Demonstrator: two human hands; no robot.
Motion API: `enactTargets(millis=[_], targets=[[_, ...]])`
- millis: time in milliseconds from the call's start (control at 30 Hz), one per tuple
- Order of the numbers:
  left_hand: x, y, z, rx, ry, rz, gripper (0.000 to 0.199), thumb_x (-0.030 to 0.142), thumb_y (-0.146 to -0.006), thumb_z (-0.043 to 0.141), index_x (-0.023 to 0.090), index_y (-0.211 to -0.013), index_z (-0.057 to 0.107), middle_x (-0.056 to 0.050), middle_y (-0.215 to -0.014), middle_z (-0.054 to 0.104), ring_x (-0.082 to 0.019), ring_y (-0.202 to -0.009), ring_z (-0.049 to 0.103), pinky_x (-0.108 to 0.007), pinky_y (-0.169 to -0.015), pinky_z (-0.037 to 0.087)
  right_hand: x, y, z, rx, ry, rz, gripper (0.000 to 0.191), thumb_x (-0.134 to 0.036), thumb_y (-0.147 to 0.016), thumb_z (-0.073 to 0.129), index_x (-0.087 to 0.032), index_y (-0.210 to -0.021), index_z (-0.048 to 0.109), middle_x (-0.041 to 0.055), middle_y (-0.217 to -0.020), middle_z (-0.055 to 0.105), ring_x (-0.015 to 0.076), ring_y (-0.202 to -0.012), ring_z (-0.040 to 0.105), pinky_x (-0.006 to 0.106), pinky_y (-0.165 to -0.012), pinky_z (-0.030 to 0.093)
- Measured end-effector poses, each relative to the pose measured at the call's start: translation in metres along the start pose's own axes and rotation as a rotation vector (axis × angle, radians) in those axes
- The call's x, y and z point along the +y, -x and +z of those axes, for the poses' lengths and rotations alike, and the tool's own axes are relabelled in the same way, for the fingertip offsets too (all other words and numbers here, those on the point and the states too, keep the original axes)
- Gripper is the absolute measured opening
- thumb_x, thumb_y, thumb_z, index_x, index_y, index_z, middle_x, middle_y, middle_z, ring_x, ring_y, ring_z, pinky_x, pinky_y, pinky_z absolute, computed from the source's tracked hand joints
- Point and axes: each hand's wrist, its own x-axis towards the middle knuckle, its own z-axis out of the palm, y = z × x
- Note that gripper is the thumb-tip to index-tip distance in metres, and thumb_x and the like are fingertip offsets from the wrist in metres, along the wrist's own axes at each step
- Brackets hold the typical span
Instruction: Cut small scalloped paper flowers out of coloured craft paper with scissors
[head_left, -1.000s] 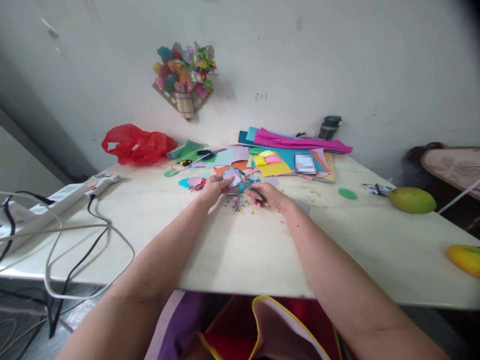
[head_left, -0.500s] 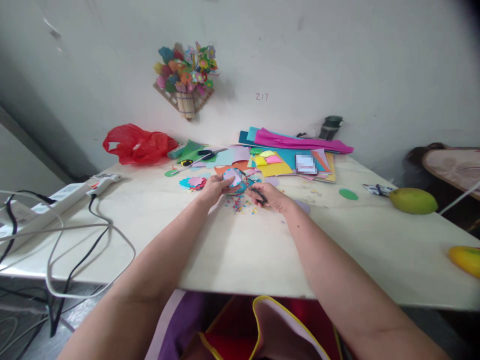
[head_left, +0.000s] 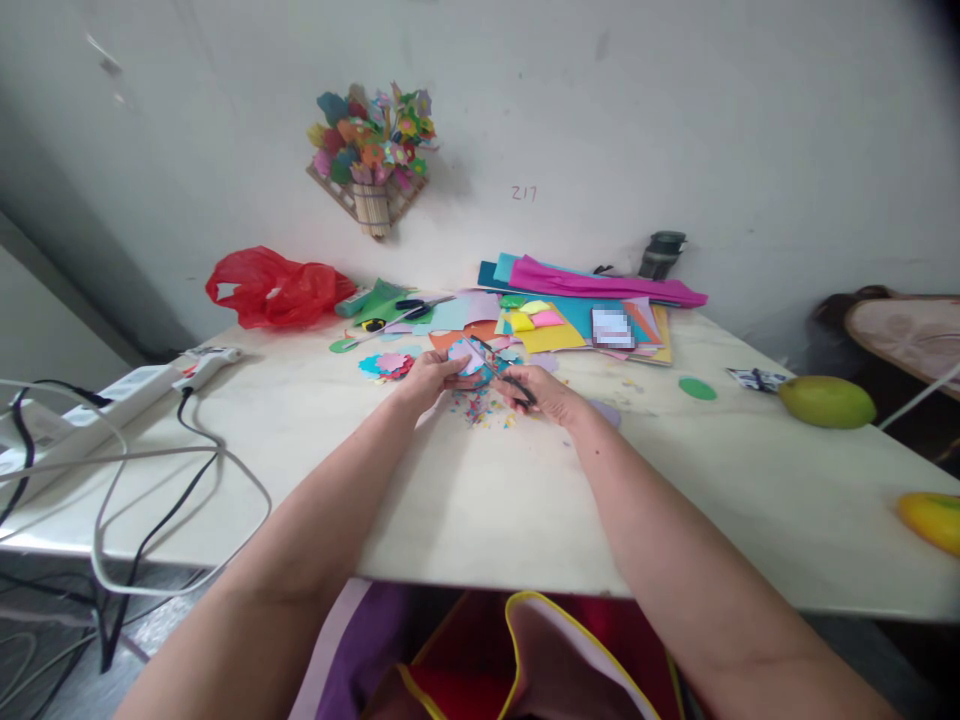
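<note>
Between the fingers of my left hand (head_left: 439,376) is a lilac paper piece (head_left: 466,356) with a scalloped edge. My right hand (head_left: 538,390) is closed around the dark handles of a pair of scissors (head_left: 519,388). Their blades reach up and left to the edge of the paper. Small coloured paper scraps (head_left: 480,408) lie on the table below both hands. Left of my left hand is a little pile of flower-shaped paper cutouts (head_left: 390,364) in blue, pink and red.
Coloured sheets (head_left: 562,335), a phone (head_left: 613,328) and a second pair of scissors (head_left: 416,308) lie at the back. A red plastic bag (head_left: 277,290) is at back left; a power strip (head_left: 112,405) with cables is at left. Two mangoes, one green (head_left: 826,402), are at right.
Almost nothing differs. Both hands, the lilac paper and the scissors stay in nearly the same place, with only a very slight shift.
</note>
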Motion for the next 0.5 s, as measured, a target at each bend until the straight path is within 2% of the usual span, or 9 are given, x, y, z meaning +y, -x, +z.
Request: enactTargets(millis=[500], targets=[[0.0037,0.0008,-0.0016,-0.013,0.006,-0.014,0.023,0.023,-0.063,0.079,0.008,-0.076,0.066,-0.007,-0.065,0.069,-0.017,-0.06,0.067,-0.029,-0.065,0.055,0.0041,-0.0033,-0.0005,0.004,0.0,0.0,0.033,-0.035,-0.061,0.076,-0.015,-0.076,0.055,-0.0056,-0.049,0.051,0.0039,-0.038,0.039,0.017,-0.035,0.027]])
